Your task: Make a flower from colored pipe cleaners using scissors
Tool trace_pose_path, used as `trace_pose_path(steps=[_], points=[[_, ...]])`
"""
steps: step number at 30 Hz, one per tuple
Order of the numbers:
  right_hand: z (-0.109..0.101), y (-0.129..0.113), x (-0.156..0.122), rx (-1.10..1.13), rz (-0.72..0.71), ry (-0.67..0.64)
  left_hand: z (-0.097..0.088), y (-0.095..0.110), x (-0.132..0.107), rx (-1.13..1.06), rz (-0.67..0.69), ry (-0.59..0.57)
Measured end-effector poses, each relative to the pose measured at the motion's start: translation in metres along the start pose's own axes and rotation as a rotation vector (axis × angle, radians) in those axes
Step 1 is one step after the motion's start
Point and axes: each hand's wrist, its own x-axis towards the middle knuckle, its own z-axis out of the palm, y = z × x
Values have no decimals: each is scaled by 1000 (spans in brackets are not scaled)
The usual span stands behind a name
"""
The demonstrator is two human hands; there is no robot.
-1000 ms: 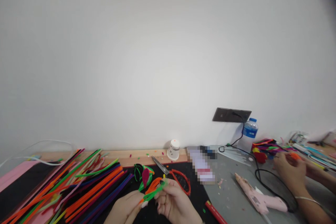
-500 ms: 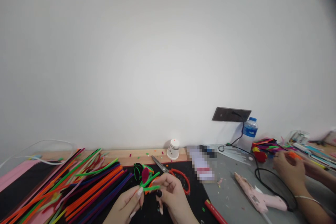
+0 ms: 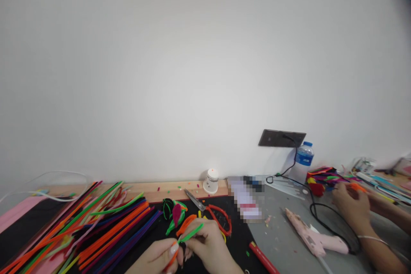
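Note:
My left hand (image 3: 157, 256) is closed in a pinch on a green pipe cleaner (image 3: 192, 233); a bit of orange shows under its fingers. My right hand (image 3: 210, 242) meets it there, fingers closed at the same green piece, whose free end points up to the right. Just beyond the hands, shaped pipe cleaner pieces lie on the black mat (image 3: 150, 229): a magenta one (image 3: 176, 214) with green around it and an orange loop (image 3: 186, 224). Scissors with orange-red handles (image 3: 221, 216) lie behind my right hand, partly covered.
Bundles of coloured pipe cleaners (image 3: 112, 231) spread at left. A white paper cup (image 3: 211, 181) stands by the wall. To the right are a red pen-like stick (image 3: 263, 257), a pink glue gun (image 3: 314, 237), a bottle (image 3: 304, 160) and another person's hands (image 3: 351, 205).
Both hands have come down slightly and closer together. The green piece between them now angles up more, and the magenta and orange pieces behind are less covered.

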Motion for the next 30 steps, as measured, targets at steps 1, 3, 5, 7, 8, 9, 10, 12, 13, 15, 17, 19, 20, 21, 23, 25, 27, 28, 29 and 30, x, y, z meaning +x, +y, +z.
trace_pose_path(steps=[1,3,5,7,8,9,10,12,13,15,17,19,20,21,23,25,27,28,29,30], points=[[-1,0,0,-32,-12,4,0,0,0,30,9,30],[-3,-1,0,-128,-41,10,1,1,0,88,23,85],[-5,-1,1,-230,-75,16,2,3,0,133,30,134],[-6,-2,1,-304,-99,17,3,5,1,158,50,169],[-7,-2,1,-328,-103,17,3,6,1,164,56,175],[-7,-2,0,-348,-102,15,3,6,2,169,61,176],[-7,-2,0,-368,-97,15,2,5,2,173,64,173],[-6,-2,0,-415,-86,29,3,4,2,186,62,172],[-5,-3,0,-441,-82,40,3,4,1,194,58,183],[-4,-4,-1,-481,-73,56,6,5,-1,222,44,210],[-3,-6,-2,-496,-63,56,9,8,-4,262,27,235],[-3,-7,-3,-489,-51,41,12,10,-6,306,23,243],[-3,-7,-3,-480,-45,32,13,10,-6,331,43,248],[-3,-6,-3,-471,-41,26,14,10,-5,355,73,255],[-4,-5,-3,-446,-24,23,14,9,-4,388,141,269],[-3,-3,-3,-400,16,11,13,8,-3,374,156,278],[-3,-1,-2,-355,53,-2,12,8,-3,317,111,273],[-2,1,-1,-340,60,-3,11,8,-3,287,80,266],[-2,3,0,-329,61,-2,10,8,-3,260,48,253],[-1,4,0,-315,63,-1,9,7,-2,237,24,242]])
